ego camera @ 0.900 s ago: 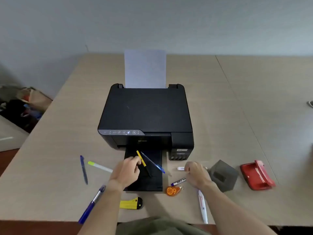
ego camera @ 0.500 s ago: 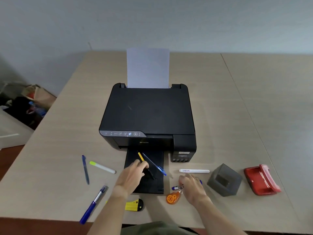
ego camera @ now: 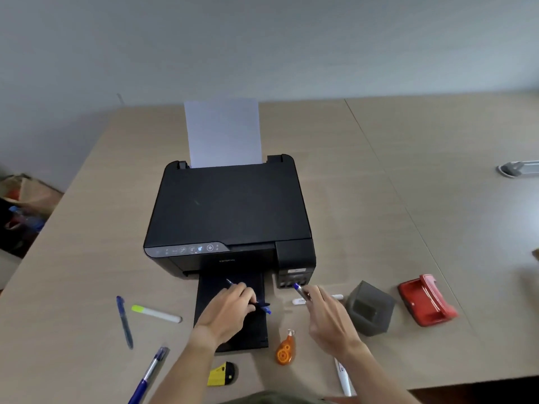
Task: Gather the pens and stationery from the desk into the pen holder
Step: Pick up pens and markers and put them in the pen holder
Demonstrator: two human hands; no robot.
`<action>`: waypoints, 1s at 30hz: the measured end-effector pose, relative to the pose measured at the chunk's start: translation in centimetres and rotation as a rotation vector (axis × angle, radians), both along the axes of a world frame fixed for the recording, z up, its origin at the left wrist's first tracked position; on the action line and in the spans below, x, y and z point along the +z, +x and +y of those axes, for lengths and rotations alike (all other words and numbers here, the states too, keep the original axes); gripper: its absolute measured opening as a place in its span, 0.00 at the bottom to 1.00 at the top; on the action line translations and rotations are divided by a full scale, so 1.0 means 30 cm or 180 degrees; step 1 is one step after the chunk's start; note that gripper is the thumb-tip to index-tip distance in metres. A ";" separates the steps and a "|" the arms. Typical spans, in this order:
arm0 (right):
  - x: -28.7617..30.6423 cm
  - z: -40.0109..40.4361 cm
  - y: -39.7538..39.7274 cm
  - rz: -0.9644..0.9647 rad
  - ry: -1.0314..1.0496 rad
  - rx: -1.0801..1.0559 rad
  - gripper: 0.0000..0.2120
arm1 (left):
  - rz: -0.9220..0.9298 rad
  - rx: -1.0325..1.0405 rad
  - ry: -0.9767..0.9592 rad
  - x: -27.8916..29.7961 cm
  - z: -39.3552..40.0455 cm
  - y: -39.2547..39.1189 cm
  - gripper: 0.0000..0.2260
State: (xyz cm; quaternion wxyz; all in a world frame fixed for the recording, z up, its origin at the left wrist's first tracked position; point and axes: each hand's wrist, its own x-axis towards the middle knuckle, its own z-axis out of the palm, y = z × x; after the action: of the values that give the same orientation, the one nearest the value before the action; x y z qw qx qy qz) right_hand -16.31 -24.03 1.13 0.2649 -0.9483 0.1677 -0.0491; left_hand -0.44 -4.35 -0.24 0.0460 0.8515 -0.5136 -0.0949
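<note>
Picking-up stage: left hand [ego camera: 230, 309] clenched on a blue pen [ego camera: 264, 307] over the printer tray [ego camera: 233, 330], right hand [ego camera: 326, 313] gripping a marker [ego camera: 300, 289]. Holder [ego camera: 369, 309] sits just right of that hand. Next, I'd say: tip both in upright.

Blue pen [ego camera: 147, 377] left of the printer tray [ego camera: 233, 339] cut by the bottom edge, white marker [ego camera: 343, 380] partly under the right hand [ego camera: 329, 319], pens in the left hand [ego camera: 230, 309] mostly covered, grey thing [ego camera: 517, 168] far right of the tray cut off and blurred
</note>
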 end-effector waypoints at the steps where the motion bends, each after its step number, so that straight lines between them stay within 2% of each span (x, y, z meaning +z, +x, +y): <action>1: 0.015 -0.009 -0.007 -0.0090 0.0027 -0.0077 0.07 | 0.0097 -0.0026 -0.0063 0.030 -0.025 -0.011 0.03; 5: 0.058 -0.066 -0.043 -0.0463 0.0197 -0.0480 0.08 | 0.0498 -0.0248 -0.0158 0.100 -0.145 -0.047 0.06; 10: 0.096 -0.123 -0.124 -0.0788 0.0169 -0.1091 0.16 | 0.0362 -0.0960 0.0009 0.129 -0.336 -0.109 0.25; 14: 0.092 -0.162 -0.192 -0.0887 0.0169 -0.1675 0.22 | 0.1122 -0.0827 -0.0454 0.214 -0.473 -0.178 0.31; 17: 0.088 -0.175 -0.220 -0.0892 0.0177 -0.1889 0.23 | 0.1651 -0.0594 -0.0872 0.273 -0.550 -0.227 0.22; 21: 0.093 -0.162 -0.240 -0.0841 0.0443 -0.2139 0.13 | 0.1612 -0.0492 -0.1296 0.301 -0.602 -0.281 0.11; 24: 0.082 -0.154 -0.254 -0.0658 0.0586 -0.2281 0.14 | 0.1368 -0.0627 -0.1271 0.285 -0.611 -0.311 0.09; 30: 0.074 -0.155 -0.280 -0.0642 0.0662 -0.2515 0.09 | 0.1323 -0.0739 -0.0873 0.238 -0.628 -0.344 0.02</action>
State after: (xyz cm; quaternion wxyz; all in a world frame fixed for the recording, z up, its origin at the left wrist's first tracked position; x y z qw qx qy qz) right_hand -24.71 -28.70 3.35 0.3351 -0.7698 0.4957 -0.2222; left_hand -10.75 -23.19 6.91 0.2541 0.7350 -0.5954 -0.2018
